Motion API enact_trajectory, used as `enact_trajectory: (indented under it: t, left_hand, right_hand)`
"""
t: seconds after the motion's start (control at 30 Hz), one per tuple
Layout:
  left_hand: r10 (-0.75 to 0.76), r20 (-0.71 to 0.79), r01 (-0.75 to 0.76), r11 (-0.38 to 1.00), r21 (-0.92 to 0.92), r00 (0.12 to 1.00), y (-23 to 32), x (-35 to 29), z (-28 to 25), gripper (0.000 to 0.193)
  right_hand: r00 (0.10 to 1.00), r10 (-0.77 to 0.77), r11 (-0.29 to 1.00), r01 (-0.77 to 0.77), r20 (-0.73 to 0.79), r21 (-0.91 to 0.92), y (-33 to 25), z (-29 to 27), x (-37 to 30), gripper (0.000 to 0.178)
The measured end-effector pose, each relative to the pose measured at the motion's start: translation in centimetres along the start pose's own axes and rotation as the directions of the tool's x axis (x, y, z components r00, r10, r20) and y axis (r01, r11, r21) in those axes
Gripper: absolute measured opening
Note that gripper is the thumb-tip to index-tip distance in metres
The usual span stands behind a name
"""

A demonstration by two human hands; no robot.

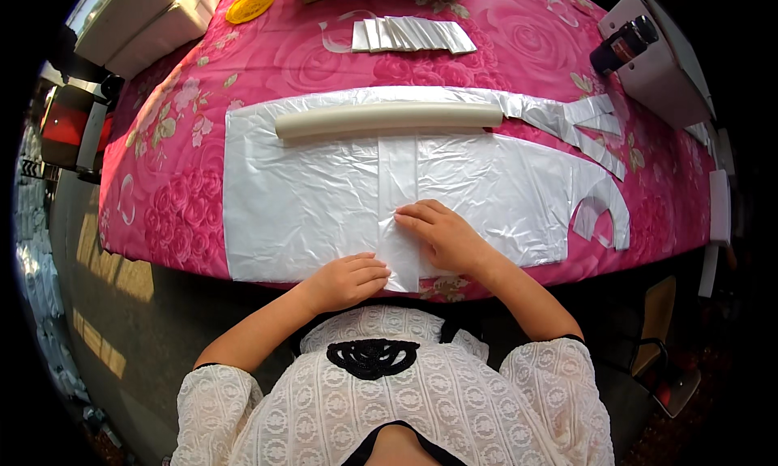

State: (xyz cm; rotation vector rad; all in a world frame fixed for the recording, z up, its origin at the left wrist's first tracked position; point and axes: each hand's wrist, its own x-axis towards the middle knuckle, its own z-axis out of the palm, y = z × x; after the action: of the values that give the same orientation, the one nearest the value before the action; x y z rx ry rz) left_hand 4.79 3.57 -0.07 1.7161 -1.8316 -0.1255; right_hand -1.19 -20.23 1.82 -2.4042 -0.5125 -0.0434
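Note:
A thin white plastic apron [316,198] lies spread and creased on the table, its curved neck loop [617,215] to the right. Across its middle runs a white plastic strip [397,170], reaching down to the near table edge. My left hand [348,281] is closed at the strip's near end, fingers pressed together on its left side; its thumb is hidden. Higher up, my right hand [442,237] rests on the strip with its fingers stretched out flat. A long cream-coloured tube [389,119] lies across the apron's far part.
A row of folded white plastic pieces [413,35] lies farther back. A yellow round object [250,6] sits far left, near white boxes [158,36]. At right, a dark bottle [624,44] stands by a white box [668,69]. A chair [660,344] is below right.

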Motion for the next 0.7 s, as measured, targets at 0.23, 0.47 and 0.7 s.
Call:
enact_trajectory:
  t: [0.23,0.47,0.7]
  left_hand:
    - [-0.279,-0.25,0.189,0.924,-0.332,0.927,-0.2,1.6,-2.0,0.039]
    - [-0.227,-0.138,0.242,0.964,0.108,0.964,-3.5,3.2,-0.8,0.042]
    - [-0.466,-0.173,0.444,0.883,-0.156,0.867,-3.8,4.1,-0.8,0.031]
  right_hand:
    - [0.986,0.065,0.998,-0.064,-0.15,0.013,0.0,1.6,0.4,0.039]
    - [0.955,0.047,0.998,-0.058,-0.292,-0.029,0.1,2.2,0.3,0.034]
    - [0.931,0.238,0.969,-0.207,-0.275,0.135,1.1,0.7,0.6,0.02]
